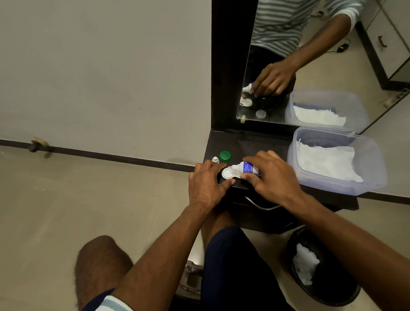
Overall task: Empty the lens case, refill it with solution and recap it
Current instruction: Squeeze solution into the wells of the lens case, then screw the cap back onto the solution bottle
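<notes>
A white lens case lies open on the dark dresser top near its front left corner. My left hand pinches the case by its left side, thumb at the front edge. My right hand grips a small white solution bottle with a purple label, tipped sideways so its nozzle points left over the case's well. A green cap and a small white bottle cap rest just behind the case. The case's right well is hidden under the bottle and fingers.
A clear plastic tub lined with white tissue fills the right of the dresser top. A mirror stands behind. A black bin with crumpled tissue sits on the floor at the right. A drawer handle lies below the front edge.
</notes>
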